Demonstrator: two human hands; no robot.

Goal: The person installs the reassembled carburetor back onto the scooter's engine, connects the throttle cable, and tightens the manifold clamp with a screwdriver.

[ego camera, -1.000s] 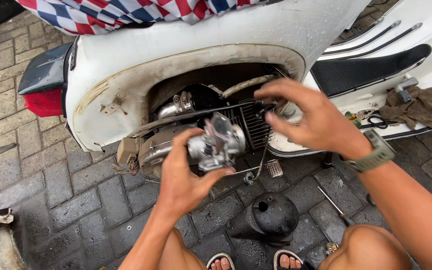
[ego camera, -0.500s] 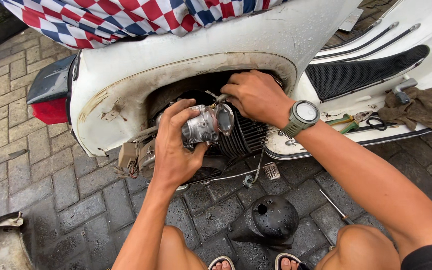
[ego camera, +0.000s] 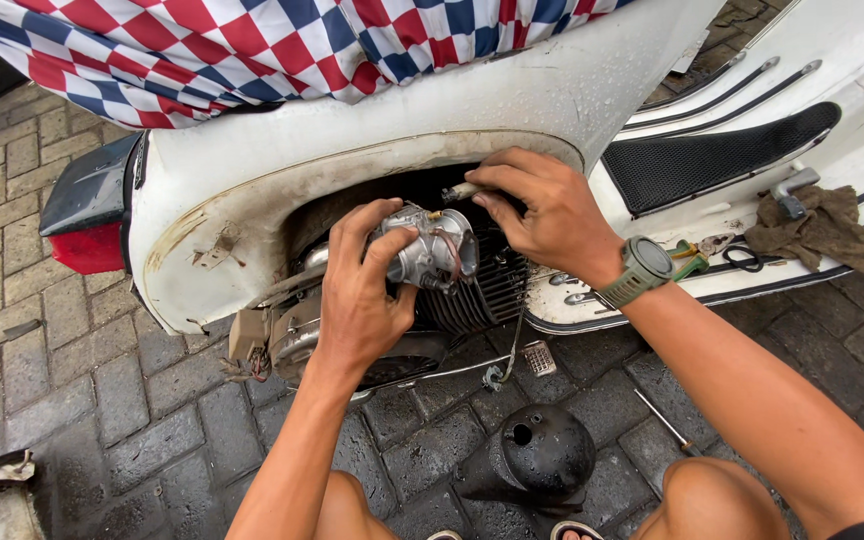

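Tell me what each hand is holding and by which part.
The left hand grips the silver carburettor around its left side, thumb on top. The right hand pinches a small cable or hose end at the engine bay with its fingertips.

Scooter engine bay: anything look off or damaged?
Yes. The side cover is off, leaving the engine exposed. The left hand holds a loose metal carburettor; the right hand pinches a hose end. Rust stains the opening's edge. A black cowl lies on the paving.
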